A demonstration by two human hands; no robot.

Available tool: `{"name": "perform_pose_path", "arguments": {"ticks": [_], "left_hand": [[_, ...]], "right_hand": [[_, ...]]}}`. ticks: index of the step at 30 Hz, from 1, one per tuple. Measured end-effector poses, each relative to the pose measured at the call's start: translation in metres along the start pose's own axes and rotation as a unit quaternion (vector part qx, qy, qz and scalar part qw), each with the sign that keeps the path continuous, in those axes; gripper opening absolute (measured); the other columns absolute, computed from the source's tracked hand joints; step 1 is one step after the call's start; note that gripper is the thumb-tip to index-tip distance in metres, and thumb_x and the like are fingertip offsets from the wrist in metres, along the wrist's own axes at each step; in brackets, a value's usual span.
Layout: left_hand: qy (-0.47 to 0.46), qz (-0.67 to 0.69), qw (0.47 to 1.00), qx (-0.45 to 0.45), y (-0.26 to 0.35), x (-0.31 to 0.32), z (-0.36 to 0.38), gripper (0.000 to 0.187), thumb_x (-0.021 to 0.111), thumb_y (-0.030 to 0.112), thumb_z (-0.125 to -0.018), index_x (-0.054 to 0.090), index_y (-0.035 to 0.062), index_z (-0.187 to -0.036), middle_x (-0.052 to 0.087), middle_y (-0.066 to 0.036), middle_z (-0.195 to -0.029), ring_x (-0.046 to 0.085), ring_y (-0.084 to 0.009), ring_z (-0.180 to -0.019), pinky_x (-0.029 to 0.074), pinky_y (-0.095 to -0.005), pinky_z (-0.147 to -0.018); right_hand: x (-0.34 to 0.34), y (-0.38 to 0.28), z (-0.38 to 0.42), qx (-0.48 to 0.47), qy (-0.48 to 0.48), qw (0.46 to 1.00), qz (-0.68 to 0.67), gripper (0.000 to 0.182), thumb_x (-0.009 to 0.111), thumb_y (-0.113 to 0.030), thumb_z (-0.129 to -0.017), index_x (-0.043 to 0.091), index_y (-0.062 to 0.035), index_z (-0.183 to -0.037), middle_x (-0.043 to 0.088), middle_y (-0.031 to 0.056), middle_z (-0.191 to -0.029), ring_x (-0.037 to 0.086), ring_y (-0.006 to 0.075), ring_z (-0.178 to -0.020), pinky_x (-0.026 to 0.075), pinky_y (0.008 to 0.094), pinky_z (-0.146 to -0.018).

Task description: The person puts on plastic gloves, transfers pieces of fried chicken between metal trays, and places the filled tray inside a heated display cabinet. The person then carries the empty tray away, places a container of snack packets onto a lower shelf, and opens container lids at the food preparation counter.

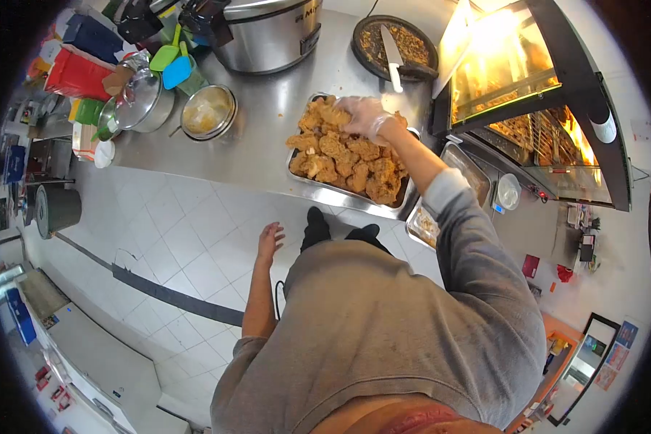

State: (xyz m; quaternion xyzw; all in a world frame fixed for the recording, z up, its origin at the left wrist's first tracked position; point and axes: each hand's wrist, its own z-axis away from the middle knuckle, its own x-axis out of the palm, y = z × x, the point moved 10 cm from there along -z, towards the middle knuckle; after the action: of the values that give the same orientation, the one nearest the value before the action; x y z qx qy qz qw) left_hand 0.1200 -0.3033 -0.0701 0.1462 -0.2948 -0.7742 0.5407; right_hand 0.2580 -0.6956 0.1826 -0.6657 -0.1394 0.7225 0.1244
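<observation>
Pieces of fried chicken (347, 155) are heaped in a metal tray (390, 211) on the steel counter. My right hand (364, 117), in a clear plastic glove, reaches over the back of the heap, its fingers curled on a piece of chicken near the tray's far edge. Bare and away from the counter, my left hand (270, 241) hangs over the tiled floor with its fingers apart and nothing in it. A white-handled knife (393, 58) lies on a round dark pan (362, 45) behind the tray.
A lit glass warming cabinet (510, 69) stands at the right, with another tray (452, 155) beside it. Stacked bowls (208, 112), a lidded pot (148, 101) and a large steel cooker (267, 36) occupy the counter's left and back.
</observation>
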Motion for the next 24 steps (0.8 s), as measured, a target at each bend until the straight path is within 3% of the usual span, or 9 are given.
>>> {"name": "perform_pose_path", "arguments": {"ticks": [1, 4, 10, 11, 17, 20, 24], "left_hand": [[0.001, -0.003, 1.0, 0.006, 0.005, 0.002, 0.0, 0.045, 0.053, 0.046, -0.087, 0.051, 0.0139, -0.119, 0.058, -0.005, -0.111, 0.056, -0.0177, -0.095, 0.044, -0.0346, -0.077], [-0.001, -0.01, 1.0, -0.001, 0.013, 0.012, 0.001, 0.044, 0.053, 0.044, -0.087, 0.052, 0.0136, -0.118, 0.058, -0.005, -0.111, 0.056, -0.0176, -0.094, 0.044, -0.0342, -0.077], [-0.036, -0.033, 0.999, 0.017, 0.046, 0.044, -0.019, 0.04, 0.053, 0.041, -0.087, 0.053, 0.0138, -0.117, 0.059, -0.003, -0.107, 0.056, -0.0163, -0.093, 0.044, -0.0326, -0.073], [-0.034, -0.037, 0.998, 0.031, 0.056, 0.046, -0.025, 0.04, 0.053, 0.041, -0.087, 0.053, 0.0139, -0.116, 0.059, -0.003, -0.106, 0.056, -0.016, -0.092, 0.044, -0.0325, -0.073], [-0.014, -0.091, 0.989, 0.117, 0.133, 0.038, -0.063, 0.036, 0.052, 0.039, -0.089, 0.055, 0.0138, -0.115, 0.061, -0.001, -0.102, 0.055, -0.0116, -0.089, 0.044, -0.0322, -0.069], [-0.014, -0.052, 0.991, 0.122, 0.16, 0.035, -0.079, 0.035, 0.051, 0.036, -0.09, 0.055, 0.0131, -0.115, 0.061, -0.001, -0.103, 0.055, -0.0107, -0.088, 0.044, -0.0303, -0.069], [-0.089, -0.038, 0.989, 0.116, 0.18, 0.058, -0.084, 0.035, 0.05, 0.03, -0.091, 0.053, 0.0118, -0.121, 0.058, -0.002, -0.107, 0.053, -0.0129, -0.092, 0.045, -0.0293, -0.074]], "right_hand": [[-0.013, -0.001, 0.012, 0.04, -0.007, 0.999, -0.022, 0.058, 0.073, -0.034, -0.064, 0.055, -0.0142, -0.115, 0.064, 0.0158, -0.096, 0.062, 0.0326, -0.086, 0.048, 0.0414, -0.079], [-0.021, -0.025, 0.06, 0.131, -0.096, 0.986, 0.034, 0.053, 0.073, -0.03, -0.065, 0.056, -0.0138, -0.113, 0.061, 0.0166, -0.103, 0.058, 0.0315, -0.096, 0.047, 0.0411, -0.082], [0.05, -0.047, 0.113, -0.037, 0.012, 0.991, 0.126, 0.036, 0.056, -0.01, -0.076, 0.057, -0.0153, -0.111, 0.053, 0.0078, -0.12, 0.041, 0.0283, -0.122, 0.038, 0.0431, -0.095], [0.053, -0.039, 0.115, -0.014, 0.049, 0.994, 0.097, 0.037, 0.05, -0.004, -0.077, 0.057, -0.0165, -0.111, 0.052, 0.0041, -0.121, 0.04, 0.0274, -0.123, 0.036, 0.0451, -0.098], [0.018, -0.056, 0.133, -0.04, 0.101, 0.988, 0.107, 0.04, 0.057, -0.008, -0.071, 0.057, -0.0152, -0.11, 0.053, 0.0072, -0.12, 0.043, 0.0269, -0.12, 0.035, 0.0443, -0.101], [-0.003, -0.026, 0.154, 0.05, 0.182, 0.981, 0.047, 0.04, 0.055, -0.009, -0.07, 0.057, -0.0148, -0.109, 0.052, 0.0108, -0.12, 0.048, 0.0302, -0.113, 0.039, 0.0433, -0.096], [-0.025, 0.028, 0.229, 0.275, 0.389, 0.879, -0.003, 0.029, 0.056, -0.015, -0.08, 0.056, -0.0093, -0.108, 0.061, 0.0129, -0.105, 0.057, 0.0295, -0.099, 0.044, 0.0402, -0.088]]}}
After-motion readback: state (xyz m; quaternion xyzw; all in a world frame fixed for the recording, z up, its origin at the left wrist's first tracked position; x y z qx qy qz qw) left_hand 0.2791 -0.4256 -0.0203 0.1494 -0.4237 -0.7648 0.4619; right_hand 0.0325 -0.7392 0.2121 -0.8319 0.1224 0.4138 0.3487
